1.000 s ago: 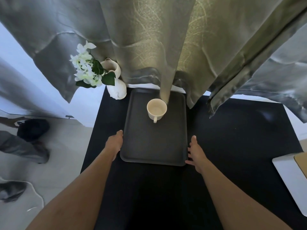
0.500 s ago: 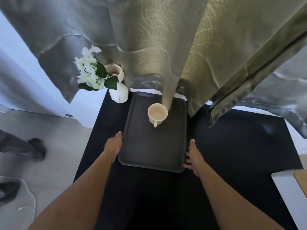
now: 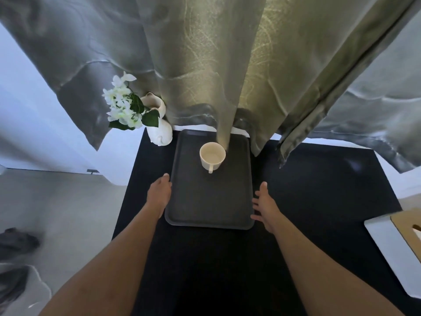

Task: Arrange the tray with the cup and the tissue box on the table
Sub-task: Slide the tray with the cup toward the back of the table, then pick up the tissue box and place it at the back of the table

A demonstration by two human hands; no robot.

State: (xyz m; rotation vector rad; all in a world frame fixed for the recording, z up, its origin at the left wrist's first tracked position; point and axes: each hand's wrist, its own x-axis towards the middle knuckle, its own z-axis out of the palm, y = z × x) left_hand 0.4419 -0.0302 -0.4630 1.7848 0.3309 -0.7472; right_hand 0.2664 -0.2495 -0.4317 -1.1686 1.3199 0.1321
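A dark grey tray (image 3: pixel 205 201) lies flat on the black table (image 3: pixel 319 190), its far end under the curtain. A cream cup (image 3: pixel 212 155) stands upright on the tray's far half, handle towards me. My left hand (image 3: pixel 160 190) lies along the tray's left rim with its fingers together, touching or nearly touching it. My right hand (image 3: pixel 265 206) is beside the right rim near the front corner, fingers spread and holding nothing. The tissue box (image 3: pixel 396 247), white with a wooden top, sits at the table's right edge, partly cut off by the frame.
A white vase (image 3: pixel 159 131) with white flowers (image 3: pixel 123 106) stands at the table's far left corner, close to the tray. Heavy grey-green curtains (image 3: pixel 227 76) hang over the table's far edge and brush the tray by the cup. Floor lies to the left.
Both hands stay beside the tray; tray and cup have not moved on the table. The view has shifted a little, and a person's foot on the floor at the left has left view.
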